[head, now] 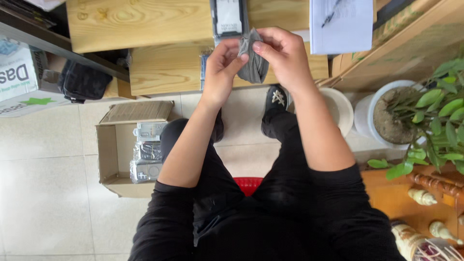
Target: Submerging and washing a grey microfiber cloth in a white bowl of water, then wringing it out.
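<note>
Pinched at upper centre of the frame: crumpled grey plastic wrapper [253, 60], gripped by left hand [220, 67] and right hand [285, 55] above pale wooden tabletop [164, 67]. Seemingly mid-unwrapping, not finished. More wrapped grey items left in open brown cardboard box [110, 159], lower left.

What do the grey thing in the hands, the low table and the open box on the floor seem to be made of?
Grey thing: probably soft cloth or thin plastic film; it folds and creases.
Low table: pale wood, matte; grain and knots show.
Open box: brown cardboard, dull, with bent flaps.
</note>
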